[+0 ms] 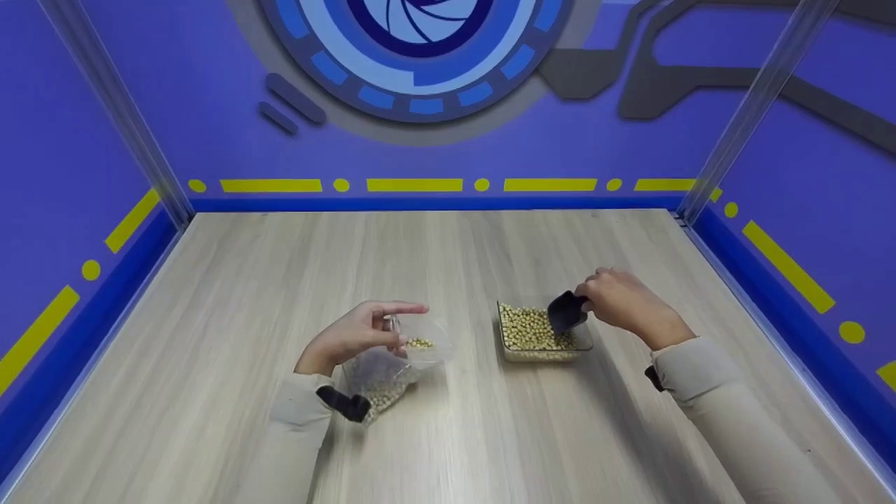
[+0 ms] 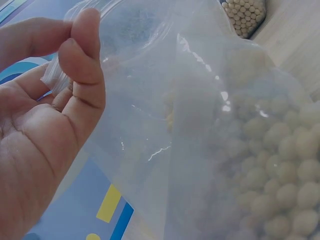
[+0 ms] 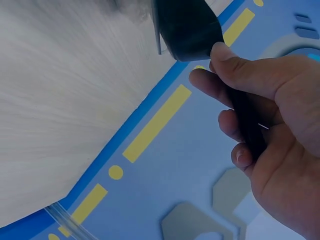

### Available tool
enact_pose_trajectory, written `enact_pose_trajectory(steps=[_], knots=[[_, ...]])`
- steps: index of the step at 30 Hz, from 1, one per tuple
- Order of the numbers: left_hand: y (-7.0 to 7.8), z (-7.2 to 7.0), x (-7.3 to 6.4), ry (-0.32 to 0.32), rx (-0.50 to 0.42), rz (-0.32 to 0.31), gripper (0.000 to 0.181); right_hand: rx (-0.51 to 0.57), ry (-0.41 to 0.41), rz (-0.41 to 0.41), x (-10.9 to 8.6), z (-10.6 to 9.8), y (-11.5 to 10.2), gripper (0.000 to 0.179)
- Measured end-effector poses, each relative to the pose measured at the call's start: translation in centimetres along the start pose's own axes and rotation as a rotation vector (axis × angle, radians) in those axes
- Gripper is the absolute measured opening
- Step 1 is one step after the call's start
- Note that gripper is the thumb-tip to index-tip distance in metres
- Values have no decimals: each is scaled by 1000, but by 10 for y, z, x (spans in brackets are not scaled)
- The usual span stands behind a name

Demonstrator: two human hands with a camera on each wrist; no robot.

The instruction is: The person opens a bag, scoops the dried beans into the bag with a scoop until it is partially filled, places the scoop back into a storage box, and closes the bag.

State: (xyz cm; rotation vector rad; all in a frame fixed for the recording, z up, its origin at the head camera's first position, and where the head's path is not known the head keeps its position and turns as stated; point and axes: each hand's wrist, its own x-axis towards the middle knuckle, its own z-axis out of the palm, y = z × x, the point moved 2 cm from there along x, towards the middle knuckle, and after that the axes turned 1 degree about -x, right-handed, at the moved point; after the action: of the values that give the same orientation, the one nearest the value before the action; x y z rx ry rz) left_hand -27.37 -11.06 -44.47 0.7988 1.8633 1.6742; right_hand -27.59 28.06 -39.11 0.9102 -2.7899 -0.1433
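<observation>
My left hand (image 1: pixel 350 334) pinches the rim of a clear plastic zip bag (image 1: pixel 374 371), whose mouth gapes toward the right. Pale yellow soybeans (image 2: pixel 280 175) fill the bag's lower part, seen through the film in the left wrist view. To its right stands a clear rectangular container (image 1: pixel 539 355) holding many more soybeans (image 1: pixel 525 327). My right hand (image 1: pixel 626 301) grips a black scoop (image 1: pixel 565 312) by its handle, fingers wrapped round it in the right wrist view. The scoop's blade tilts down at the beans on the container's right side; its contents are hidden.
Both things stand on a light wood-grain table (image 1: pixel 448 266). Blue panels (image 1: pixel 448 157) with yellow marks enclose the back and sides, with clear corner posts (image 1: pixel 756 105) between them. Dark straps circle both sleeved wrists.
</observation>
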Motion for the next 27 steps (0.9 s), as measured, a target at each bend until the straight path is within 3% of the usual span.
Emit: enact_pose_trajectory(steps=[8,13,21,27], knots=[[-2,1,0,10,2,-4,58,75,-12,11,0,6,0,7],[-2,1,0,8,4,-6,58,187,-53,47,-3,13,7,6],[-2,1,-1,4,-3,4,57,418,-137,129,-10,31,22,28],[-2,0,-1,5,-2,-1,57,418,-97,137,-14,38,22,30]])
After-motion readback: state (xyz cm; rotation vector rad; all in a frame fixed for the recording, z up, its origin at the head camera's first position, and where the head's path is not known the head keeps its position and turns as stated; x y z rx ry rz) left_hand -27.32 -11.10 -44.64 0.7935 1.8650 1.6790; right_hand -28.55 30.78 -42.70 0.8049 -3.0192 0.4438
